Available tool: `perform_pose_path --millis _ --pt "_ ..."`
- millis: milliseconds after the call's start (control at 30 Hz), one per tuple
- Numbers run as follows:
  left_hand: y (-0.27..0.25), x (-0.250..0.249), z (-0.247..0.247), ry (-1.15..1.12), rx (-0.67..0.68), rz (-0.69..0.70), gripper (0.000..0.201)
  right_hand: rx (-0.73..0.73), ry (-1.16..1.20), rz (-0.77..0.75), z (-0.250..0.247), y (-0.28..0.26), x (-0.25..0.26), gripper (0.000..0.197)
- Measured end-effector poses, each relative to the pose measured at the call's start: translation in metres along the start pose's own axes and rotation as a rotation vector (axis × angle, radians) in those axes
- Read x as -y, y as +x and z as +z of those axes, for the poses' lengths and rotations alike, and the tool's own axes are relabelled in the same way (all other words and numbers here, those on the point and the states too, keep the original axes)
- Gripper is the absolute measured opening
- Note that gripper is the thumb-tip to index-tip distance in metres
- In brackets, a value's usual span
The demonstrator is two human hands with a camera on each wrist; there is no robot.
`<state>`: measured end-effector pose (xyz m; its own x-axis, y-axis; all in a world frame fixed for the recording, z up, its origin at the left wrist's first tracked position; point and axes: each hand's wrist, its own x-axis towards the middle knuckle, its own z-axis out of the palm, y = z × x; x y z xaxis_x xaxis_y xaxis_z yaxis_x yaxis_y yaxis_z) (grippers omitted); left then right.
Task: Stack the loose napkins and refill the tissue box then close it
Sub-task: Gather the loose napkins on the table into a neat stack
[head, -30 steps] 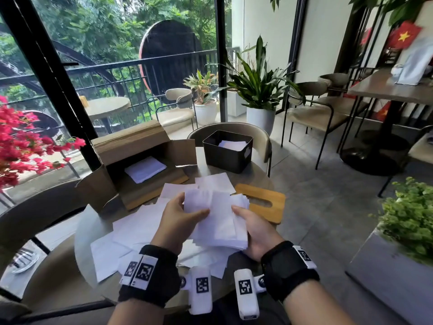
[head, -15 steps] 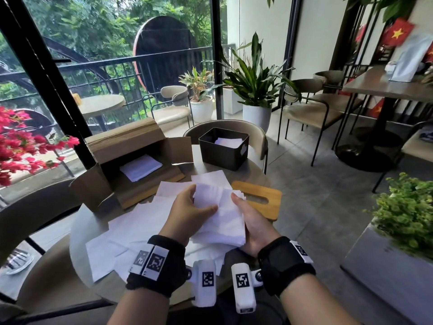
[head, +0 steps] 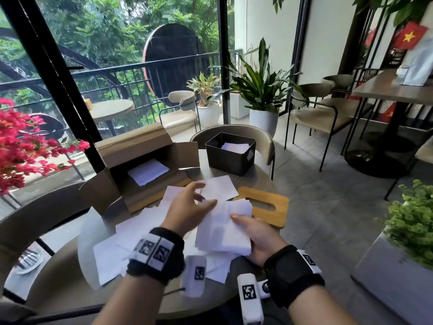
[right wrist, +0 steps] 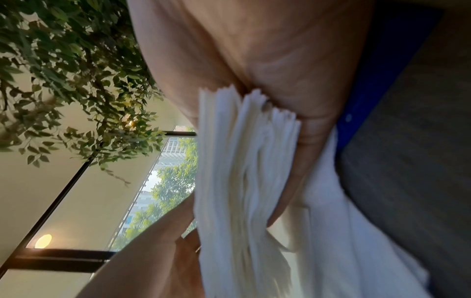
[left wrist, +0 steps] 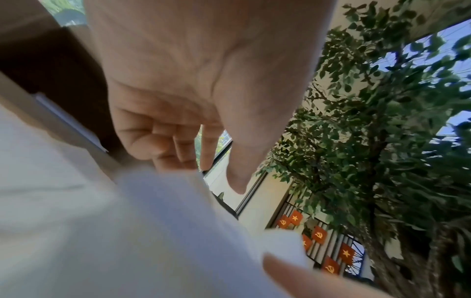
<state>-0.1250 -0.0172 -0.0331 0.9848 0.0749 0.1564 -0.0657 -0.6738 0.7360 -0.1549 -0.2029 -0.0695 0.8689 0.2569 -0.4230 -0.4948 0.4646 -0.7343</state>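
My right hand (head: 243,221) grips a thick stack of white napkins (head: 223,231) from its right side, thumb on top; the right wrist view shows the stack's edges (right wrist: 242,171) wedged against the palm. My left hand (head: 201,200) hovers just left of the stack with relaxed fingers and holds nothing; in the left wrist view its fingers (left wrist: 163,145) hang loosely curled. Loose napkins (head: 131,233) lie spread on the round table (head: 256,181), one (head: 219,187) just beyond my left hand. The black tissue box (head: 229,158) stands open at the far side with a few napkins inside. Its wooden slotted lid (head: 264,206) lies flat to the right.
An open cardboard box (head: 140,165) with folded napkins lies at the table's far left. A chair back (head: 264,141) stands behind the tissue box. Red flowers (head: 21,146) crowd the left, and a green planter (head: 412,221) sits at the right.
My left hand has let go of the stack and shifted up and to the left. The right hand alone now holds the stack, slightly nearer to me.
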Motion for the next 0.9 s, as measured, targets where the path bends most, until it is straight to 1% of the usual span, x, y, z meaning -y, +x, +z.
perform_pose_path --millis 100,233,300,367,433,467,567,667,767,833,900 --pt "0.044 0.011 -0.019 0.140 0.015 -0.018 0.036 0.001 -0.016 -0.029 0.000 0.001 -0.001 0.030" --pt "0.095 0.019 -0.018 0.399 0.183 -0.016 0.031 -0.007 -0.022 -0.037 -0.001 0.000 -0.002 0.029" --pt "0.116 0.020 -0.010 0.567 0.277 -0.005 0.034 -0.021 -0.032 -0.042 -0.002 0.003 -0.004 0.030" --pt "0.137 0.021 -0.002 0.665 0.324 0.001 0.051 -0.049 -0.061 -0.054 -0.004 0.007 -0.008 0.032" --pt "0.157 0.020 0.007 0.648 0.324 0.001 0.067 -0.064 -0.073 -0.062 -0.006 0.010 -0.009 0.035" --pt "0.164 0.020 0.011 0.618 0.328 -0.004 0.069 -0.064 -0.073 -0.061 -0.006 0.011 -0.009 0.035" --pt "0.172 0.013 0.025 0.552 0.377 -0.012 0.067 -0.060 -0.078 -0.055 -0.008 0.012 -0.007 0.030" --pt "0.172 0.012 0.042 0.650 0.434 0.024 0.061 -0.069 -0.095 -0.057 -0.008 0.013 -0.005 0.028" --pt "0.177 0.018 0.052 0.695 0.433 0.025 0.056 -0.077 -0.093 -0.044 -0.007 0.013 -0.005 0.026" --pt "0.179 0.020 0.054 0.677 0.427 -0.003 0.059 -0.083 -0.089 -0.044 -0.007 0.014 -0.005 0.027" --pt "0.182 0.021 0.053 0.606 0.426 -0.045 0.065 -0.090 -0.093 -0.045 -0.006 0.014 -0.005 0.028"
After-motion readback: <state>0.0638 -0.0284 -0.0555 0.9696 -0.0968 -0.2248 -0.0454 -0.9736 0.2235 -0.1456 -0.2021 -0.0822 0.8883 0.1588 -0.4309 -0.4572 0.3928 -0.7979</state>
